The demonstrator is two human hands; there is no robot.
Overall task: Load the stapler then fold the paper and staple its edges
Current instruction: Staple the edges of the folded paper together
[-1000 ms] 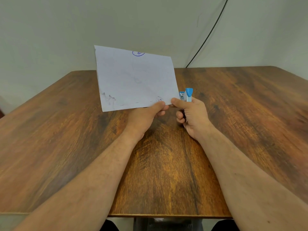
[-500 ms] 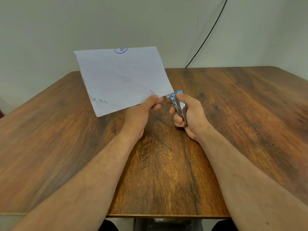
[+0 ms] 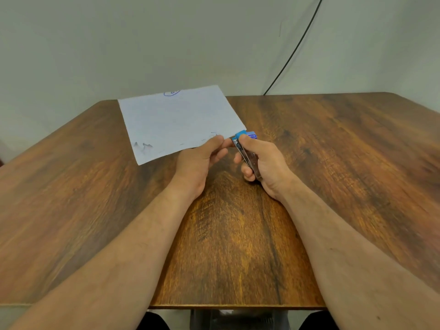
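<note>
A folded white paper [image 3: 178,122] with a blue pen mark near its far edge is held low over the wooden table [image 3: 238,234], tilted away from me. My left hand [image 3: 202,158] pinches its near right corner between thumb and fingers. My right hand [image 3: 262,163] grips a small stapler [image 3: 245,148] with a blue top and metal body. The stapler's blue head sits right at the paper's near right corner, beside my left thumb. Whether its jaws are around the paper edge I cannot tell.
A black cable [image 3: 292,51] runs down the pale wall to the table's far edge. The table's front edge [image 3: 238,306] is close to my body, with dark shapes below it.
The paper has tipped down from upright and shifted left, now lying low over the table. My right hand has turned the stapler from upright to pointing forward at the paper's corner.
</note>
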